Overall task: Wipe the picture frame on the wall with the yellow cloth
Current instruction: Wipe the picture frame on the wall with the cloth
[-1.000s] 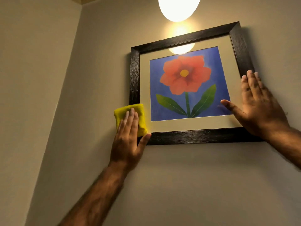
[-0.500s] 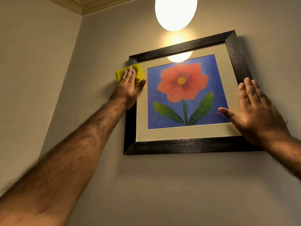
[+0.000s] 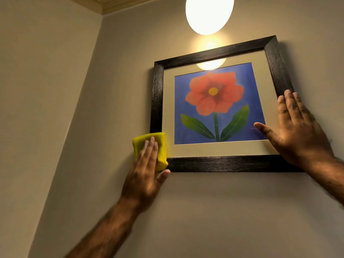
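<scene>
While the right hand [image 3: 299, 131] lies flat, fingers together, steadying the picture frame [image 3: 230, 163] on the wall [image 3: 204, 211], the left hand [image 3: 144, 175] presses the yellow cloth [image 3: 161, 151] with extended fingers onto its lower-left corner.

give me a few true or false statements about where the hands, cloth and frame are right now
1. The left hand presses the cloth at the frame's lower left corner. True.
2. The right hand holds a second cloth. False: it lies flat and bare against the frame's right side.
3. The picture shows a red flower on blue. True.
4. The lamp is off. False: it glows, and its light reflects in the glass.
5. The cloth is blue. False: it is yellow.
</scene>
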`<state>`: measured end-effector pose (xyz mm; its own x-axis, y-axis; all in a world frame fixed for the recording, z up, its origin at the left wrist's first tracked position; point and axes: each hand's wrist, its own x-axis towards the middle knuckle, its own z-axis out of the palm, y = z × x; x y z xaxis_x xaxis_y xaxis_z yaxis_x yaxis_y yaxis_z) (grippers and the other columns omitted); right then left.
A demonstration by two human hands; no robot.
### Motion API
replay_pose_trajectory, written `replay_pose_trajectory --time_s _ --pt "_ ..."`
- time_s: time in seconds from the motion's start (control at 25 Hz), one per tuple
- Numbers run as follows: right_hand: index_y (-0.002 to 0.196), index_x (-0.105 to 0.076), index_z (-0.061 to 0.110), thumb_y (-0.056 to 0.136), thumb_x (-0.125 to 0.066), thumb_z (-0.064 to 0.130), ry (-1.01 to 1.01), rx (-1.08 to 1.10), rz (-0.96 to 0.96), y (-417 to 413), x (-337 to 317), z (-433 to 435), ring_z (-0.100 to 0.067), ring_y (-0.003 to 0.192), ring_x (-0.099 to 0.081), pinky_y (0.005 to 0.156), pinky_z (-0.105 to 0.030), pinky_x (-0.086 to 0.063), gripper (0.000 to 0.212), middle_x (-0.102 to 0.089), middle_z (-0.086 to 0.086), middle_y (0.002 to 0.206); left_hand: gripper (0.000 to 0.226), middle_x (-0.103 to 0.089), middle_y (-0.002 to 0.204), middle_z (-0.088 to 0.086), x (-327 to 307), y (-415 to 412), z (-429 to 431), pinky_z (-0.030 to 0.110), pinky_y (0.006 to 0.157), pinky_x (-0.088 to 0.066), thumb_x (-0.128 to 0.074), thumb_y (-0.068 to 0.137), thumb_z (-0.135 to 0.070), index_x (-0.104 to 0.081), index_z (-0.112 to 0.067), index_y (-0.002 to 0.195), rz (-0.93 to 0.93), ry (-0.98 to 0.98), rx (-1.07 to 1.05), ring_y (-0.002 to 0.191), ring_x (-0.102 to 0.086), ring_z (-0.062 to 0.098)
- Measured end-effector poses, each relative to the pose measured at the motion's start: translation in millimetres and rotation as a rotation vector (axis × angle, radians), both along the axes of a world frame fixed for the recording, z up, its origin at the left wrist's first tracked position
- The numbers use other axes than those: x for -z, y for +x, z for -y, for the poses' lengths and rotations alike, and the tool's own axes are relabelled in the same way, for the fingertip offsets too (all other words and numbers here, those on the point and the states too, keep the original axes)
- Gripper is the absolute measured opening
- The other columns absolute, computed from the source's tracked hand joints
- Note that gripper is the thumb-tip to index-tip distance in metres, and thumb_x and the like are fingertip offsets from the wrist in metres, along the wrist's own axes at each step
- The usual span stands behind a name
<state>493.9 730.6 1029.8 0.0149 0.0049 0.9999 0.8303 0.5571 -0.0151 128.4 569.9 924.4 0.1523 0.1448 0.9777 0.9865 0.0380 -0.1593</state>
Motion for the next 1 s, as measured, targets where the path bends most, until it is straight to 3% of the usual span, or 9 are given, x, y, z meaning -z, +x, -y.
replay_pose_trajectory --time_s 0.16,0.36,0.48,0.8,0.88,1.0 --pt "0.159 -0.011 0.004 0.086 -0.018 0.082 -0.005 0.002 0.000 0 1 0 -0.023 0.159 -0.005 0.127 -0.039 -0.011 0.108 -0.005 -0.011 0.171 0.086 -0.003 0.172 -0.003 -14 -5 2 0.040 0.128 -0.016 -0.017 0.097 -0.071 -0.009 -0.016 0.161 -0.019 -0.010 -0.021 0.159 0.000 0.012" --pt "0.160 -0.008 0.004 0.087 -0.022 0.078 -0.007 0.025 0.002 1 0 2 -0.023 0.159 -0.003 0.128 -0.040 -0.012 0.105 -0.002 -0.011 0.171 0.105 0.001 0.172 0.002 -136 5 0 0.041 0.130 -0.008 -0.004 0.084 -0.084 -0.003 -0.014 0.161 0.076 -0.008 0.009 0.159 0.004 0.016" --pt "0.160 -0.007 0.005 0.087 -0.021 0.078 -0.007 0.032 0.001 0 0 3 -0.023 0.159 -0.002 0.128 -0.040 -0.012 0.105 -0.001 -0.011 0.171 0.105 0.005 0.172 0.001 -173 9 -2 0.044 0.130 -0.006 -0.002 0.082 -0.084 0.002 -0.016 0.161 0.100 -0.013 -0.041 0.159 0.006 0.017" --pt "0.160 -0.007 0.005 0.088 -0.023 0.078 -0.010 0.018 0.004 0 0 2 -0.023 0.159 -0.002 0.128 -0.041 -0.012 0.104 -0.001 -0.011 0.171 0.093 0.012 0.171 -0.003 -79 4 -1 0.031 0.128 0.000 -0.013 0.091 -0.077 0.006 -0.018 0.161 0.045 -0.016 -0.073 0.157 0.013 0.011" --pt "0.160 -0.009 0.005 0.088 -0.024 0.078 -0.008 0.016 0.005 0 0 2 -0.024 0.159 -0.004 0.128 -0.041 -0.013 0.104 -0.003 -0.012 0.171 0.088 0.005 0.172 -0.001 -75 9 6 0.030 0.128 -0.003 -0.012 0.094 -0.071 -0.002 -0.016 0.162 0.055 -0.041 -0.043 0.158 0.007 0.013" --pt "0.160 -0.009 0.004 0.088 -0.024 0.078 -0.004 0.017 -0.004 -1 2 1 -0.024 0.159 -0.005 0.128 -0.041 -0.013 0.104 -0.004 -0.012 0.171 0.065 -0.037 0.163 0.002 -91 18 30 0.029 0.124 -0.026 -0.028 0.101 -0.053 -0.040 -0.015 0.154 0.118 0.022 0.103 0.152 -0.033 0.015"
